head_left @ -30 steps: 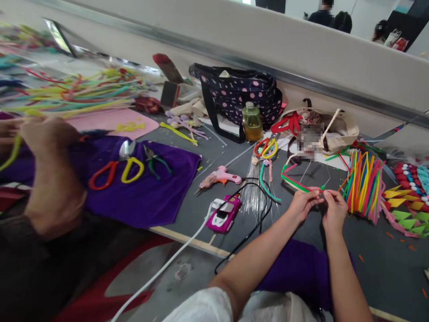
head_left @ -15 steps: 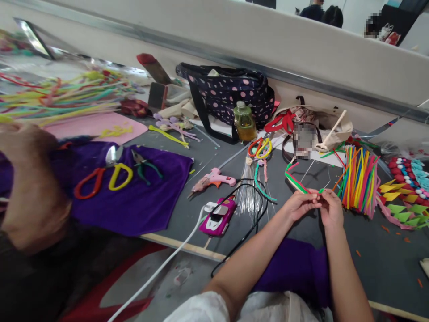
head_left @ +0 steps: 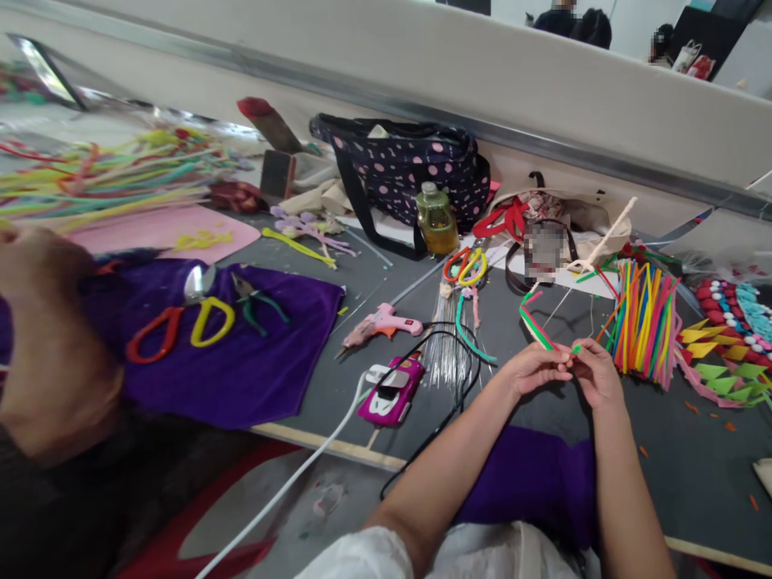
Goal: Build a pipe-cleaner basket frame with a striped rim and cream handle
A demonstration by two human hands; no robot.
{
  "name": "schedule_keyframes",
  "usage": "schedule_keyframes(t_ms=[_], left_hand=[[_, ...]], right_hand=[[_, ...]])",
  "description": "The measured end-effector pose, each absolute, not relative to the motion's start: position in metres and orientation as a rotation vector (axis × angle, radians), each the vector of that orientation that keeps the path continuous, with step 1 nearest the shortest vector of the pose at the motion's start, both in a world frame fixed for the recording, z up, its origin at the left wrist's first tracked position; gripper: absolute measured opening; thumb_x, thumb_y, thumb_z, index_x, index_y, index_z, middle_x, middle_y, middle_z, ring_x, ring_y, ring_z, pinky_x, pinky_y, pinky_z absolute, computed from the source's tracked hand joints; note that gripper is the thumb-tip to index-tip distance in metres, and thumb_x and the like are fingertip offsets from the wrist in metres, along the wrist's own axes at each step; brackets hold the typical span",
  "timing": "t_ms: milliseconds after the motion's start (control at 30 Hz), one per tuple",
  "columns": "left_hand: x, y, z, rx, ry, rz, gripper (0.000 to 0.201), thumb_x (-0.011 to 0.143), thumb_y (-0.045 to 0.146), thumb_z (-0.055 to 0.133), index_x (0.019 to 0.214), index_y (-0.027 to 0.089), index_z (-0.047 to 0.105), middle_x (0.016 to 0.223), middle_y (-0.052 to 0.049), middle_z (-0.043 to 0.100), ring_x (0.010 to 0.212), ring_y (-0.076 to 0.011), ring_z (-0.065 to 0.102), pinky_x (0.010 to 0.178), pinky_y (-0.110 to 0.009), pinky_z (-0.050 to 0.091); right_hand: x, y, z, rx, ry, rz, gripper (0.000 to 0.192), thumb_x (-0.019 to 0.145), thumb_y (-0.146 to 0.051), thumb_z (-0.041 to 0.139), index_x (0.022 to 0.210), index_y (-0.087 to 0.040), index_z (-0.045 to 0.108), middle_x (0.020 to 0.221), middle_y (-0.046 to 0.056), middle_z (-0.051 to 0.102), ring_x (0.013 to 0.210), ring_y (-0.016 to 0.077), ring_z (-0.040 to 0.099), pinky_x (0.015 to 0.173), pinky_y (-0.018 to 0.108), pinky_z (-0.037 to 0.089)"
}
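My left hand (head_left: 539, 370) is closed, its fingertips pinching thin green, red and pale strips (head_left: 535, 323) that slant up and to the left, bent at the far end. My right hand (head_left: 597, 376) is closed at the fingertips on a short green piece (head_left: 576, 350) of the same work. Both hands nearly touch above the dark table. Just right of them lies a bundle of many-coloured thin strips (head_left: 648, 322). Whether the two green parts are joined is hidden by the fingers.
Left of my hands are a pink glue gun (head_left: 383, 322), a magenta power strip (head_left: 395, 394) with cables, and clear sticks (head_left: 446, 346). Scissors (head_left: 208, 322) and pliers (head_left: 256, 301) rest on purple cloth (head_left: 265, 386) near another person's arm (head_left: 54, 338). A bottle (head_left: 437, 221) stands behind.
My fingertips have parted slightly, the right hand shifting a little to the right. The bent strips have tilted a little. The whole view has shifted slightly.
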State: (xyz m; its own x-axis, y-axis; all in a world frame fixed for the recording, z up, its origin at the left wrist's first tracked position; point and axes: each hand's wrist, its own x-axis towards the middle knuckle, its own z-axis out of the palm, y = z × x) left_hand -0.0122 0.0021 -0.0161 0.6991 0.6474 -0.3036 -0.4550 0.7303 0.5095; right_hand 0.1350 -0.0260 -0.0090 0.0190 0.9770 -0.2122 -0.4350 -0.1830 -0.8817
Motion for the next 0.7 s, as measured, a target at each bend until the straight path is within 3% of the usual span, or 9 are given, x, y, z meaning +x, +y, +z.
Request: schedule_keyframes(t_ms=[100,300,467,700], left_hand=[[-0.009,0.002,-0.016,0.429,0.527,0.736,0.025,0.06,0.014,0.078,0.082,0.006,0.069,0.07,-0.005,0.065,0.057,-0.0083,0.059,0.065,-0.024,0.057],[0.001,0.004,-0.021,0.455,0.657,1.036,0.032,0.055,0.023,0.083,0.08,0.008,0.07,0.065,-0.003,0.064,0.056,-0.0082,0.057,0.068,-0.029,0.055],[0.006,0.003,-0.022,0.566,0.741,1.127,0.035,0.053,0.029,0.083,0.078,0.008,0.071,0.07,-0.006,0.068,0.059,-0.012,0.061,0.065,-0.029,0.054],[0.002,0.002,-0.02,0.617,0.772,1.049,0.032,0.053,0.027,0.083,0.075,0.007,0.07,0.059,-0.003,0.064,0.051,-0.0098,0.057,0.062,-0.031,0.055]], right_hand=[[0.133,-0.024,-0.012,-1.112,-0.757,1.424,0.024,0.064,-0.035,0.077,0.079,-0.021,0.064,0.066,-0.002,0.062,0.057,0.013,0.058,0.054,0.026,0.049],[0.121,-0.021,-0.017,-1.362,-0.895,0.855,0.025,0.067,-0.037,0.073,0.078,-0.016,0.065,0.071,0.0,0.063,0.062,0.0118,0.054,0.056,0.023,0.044],[0.119,-0.024,-0.021,-1.42,-1.009,0.745,0.03,0.069,-0.041,0.069,0.085,-0.015,0.069,0.078,0.004,0.068,0.067,0.0157,0.058,0.061,0.028,0.047],[0.127,-0.027,-0.02,-1.406,-1.219,0.658,0.023,0.076,-0.038,0.064,0.083,-0.017,0.069,0.08,0.003,0.067,0.072,0.0156,0.058,0.067,0.028,0.047]])
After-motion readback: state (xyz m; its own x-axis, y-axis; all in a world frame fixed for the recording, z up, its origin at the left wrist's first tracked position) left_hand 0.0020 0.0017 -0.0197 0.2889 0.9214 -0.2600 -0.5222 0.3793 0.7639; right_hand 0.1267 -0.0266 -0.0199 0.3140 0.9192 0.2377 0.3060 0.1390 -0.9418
